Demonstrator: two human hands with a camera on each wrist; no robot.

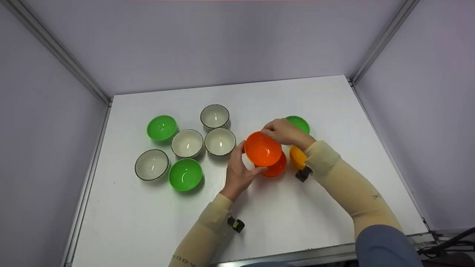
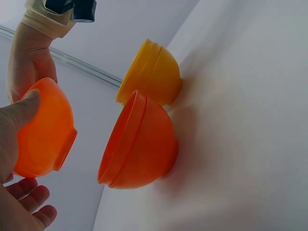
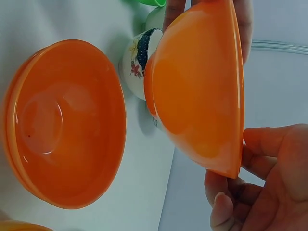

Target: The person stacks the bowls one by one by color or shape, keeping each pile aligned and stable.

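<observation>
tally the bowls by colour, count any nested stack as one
white bowls: 4
green bowls: 3
orange bowls: 2
yellow bowl: 1
total: 10

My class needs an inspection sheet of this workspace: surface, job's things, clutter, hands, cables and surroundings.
Surface: white tabletop, bowls spread across it.
Job's things: orange bowl, held tilted above the tabletop; nested orange bowls, standing apart from it.
Clutter: four dark-rimmed white bowls and two green bowls at left; nested yellow bowls and another green bowl at right.
Hands: left hand and right hand both hold the orange bowl.
Cables: black cables beyond the tabletop's near right corner.
Surroundings: grey wall panels, metal framing.
</observation>
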